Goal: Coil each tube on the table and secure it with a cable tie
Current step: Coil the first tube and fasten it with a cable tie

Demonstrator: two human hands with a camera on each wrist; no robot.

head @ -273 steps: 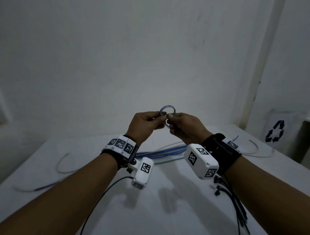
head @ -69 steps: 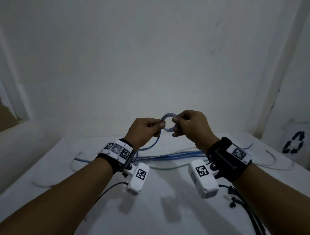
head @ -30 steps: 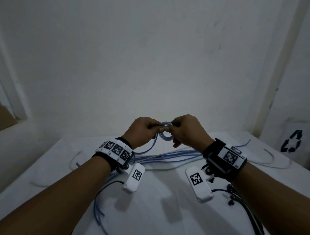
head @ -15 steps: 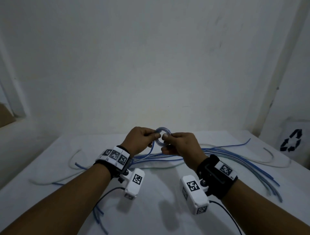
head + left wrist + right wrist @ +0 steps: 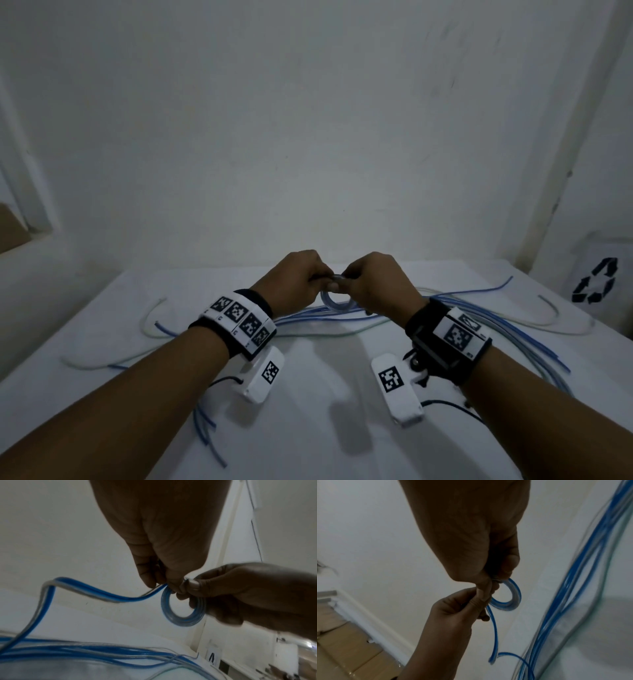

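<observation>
holding a small blue coil [image 5: 335,301] above the white worktop [image 5: 308,411], i see from the head view my left hand [image 5: 294,279] and my right hand [image 5: 375,282] meet knuckle to knuckle over it, both grips clenched on the top of the coil, which hangs below my fingers. behind the coil a bundle of loose blue and clear tubes [image 5: 479,318] lies across the worktop and trails off to the right of it; a few more tube ends lie left of the coil.

from the left wrist, my left hand [image 5: 163,547] pinches the coil [image 5: 182,616] at its upper left, where a blue tail of tube [image 5: 102,593] leaves the coil and sags down to the tubes below. my right hand [image 5: 248,595] pinches the top of the coil with thumb and fingertips.

from the right wrist, my right hand [image 5: 479,540] grips the top of the coil [image 5: 510,600], my left hand [image 5: 457,615] pinching just left of it, and the tail [image 5: 494,635] hangs beneath the coil. the tube bundle [image 5: 573,588] runs right of the coil.
</observation>
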